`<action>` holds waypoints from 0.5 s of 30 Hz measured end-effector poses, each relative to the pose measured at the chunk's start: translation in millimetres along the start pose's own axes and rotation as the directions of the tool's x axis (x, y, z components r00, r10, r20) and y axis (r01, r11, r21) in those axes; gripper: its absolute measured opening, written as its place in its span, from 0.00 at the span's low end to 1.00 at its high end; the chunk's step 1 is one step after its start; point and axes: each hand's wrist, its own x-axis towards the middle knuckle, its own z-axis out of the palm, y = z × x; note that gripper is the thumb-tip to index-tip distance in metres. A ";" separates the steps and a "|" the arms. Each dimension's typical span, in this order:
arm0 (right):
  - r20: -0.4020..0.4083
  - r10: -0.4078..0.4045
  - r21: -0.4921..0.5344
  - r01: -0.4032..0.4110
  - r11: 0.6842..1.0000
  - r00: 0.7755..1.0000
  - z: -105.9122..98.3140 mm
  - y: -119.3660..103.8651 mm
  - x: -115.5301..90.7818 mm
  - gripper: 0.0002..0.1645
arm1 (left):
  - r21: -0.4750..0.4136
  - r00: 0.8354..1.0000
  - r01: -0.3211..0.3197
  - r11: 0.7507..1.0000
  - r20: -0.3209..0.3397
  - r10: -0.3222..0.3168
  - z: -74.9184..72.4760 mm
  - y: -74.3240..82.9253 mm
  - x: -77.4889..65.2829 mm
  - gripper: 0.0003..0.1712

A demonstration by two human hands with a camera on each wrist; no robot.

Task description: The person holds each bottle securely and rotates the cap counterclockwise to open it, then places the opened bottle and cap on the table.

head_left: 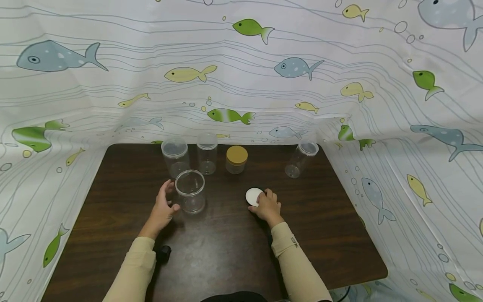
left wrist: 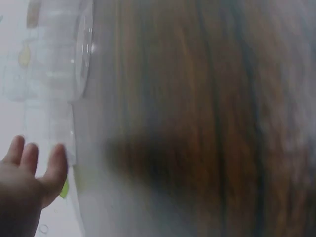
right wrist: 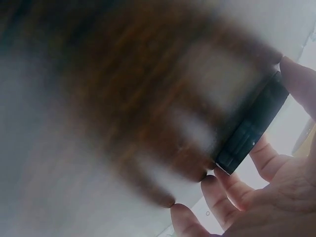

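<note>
A clear, lidless jar [head_left: 190, 195] stands upright on the dark table. Beside its left side is my left hand [head_left: 160, 212], fingers and thumb spread and holding nothing. The left wrist view shows the same hand [left wrist: 32, 175] with the clear plastic jar [left wrist: 54, 54] beyond its fingertips. My right hand [head_left: 267, 206] holds a round lid [head_left: 253, 196], black at the rim with a white inner face turned up. In the right wrist view, the lid [right wrist: 254, 126] appears edge-on between thumb and fingers, with the fingertips down at the tabletop.
Along the back stand two clear jars with pale lids, one wide [head_left: 175, 156] and one narrow [head_left: 207, 155]. Right of them is a small jar with a yellow lid [head_left: 237, 156]. A tall clear jar [head_left: 301, 158] stands at the back right. A fish-patterned sheet [head_left: 241, 92] surrounds the table [head_left: 222, 251].
</note>
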 end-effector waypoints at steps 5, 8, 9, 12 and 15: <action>0.002 0.002 0.005 -0.002 1.000 1.000 -1.7 -0.5 -1.5 0.24 | -0.021 0.982 0.154 0.988 -0.110 -0.156 -13.8 2.3 7.2 0.38; 0.003 0.000 0.002 0.000 1.000 1.000 -2.1 -0.8 -1.6 0.24 | -0.018 0.959 0.234 0.972 -0.163 -0.234 -21.7 2.9 16.3 0.37; 0.002 -0.002 0.002 0.002 1.000 1.000 -1.9 -0.6 -1.4 0.24 | -0.011 0.954 0.246 0.969 -0.176 -0.245 -24.0 2.7 19.7 0.37; -0.002 -0.012 0.003 0.012 1.000 1.000 -1.0 -0.1 -0.6 0.24 | 0.009 0.947 0.261 0.965 -0.195 -0.254 -28.9 1.5 29.4 0.37; 0.004 -0.024 0.001 0.024 1.000 1.000 0.7 1.8 -0.1 0.25 | 0.054 0.946 0.272 0.961 -0.197 -0.257 -30.4 -1.2 38.3 0.38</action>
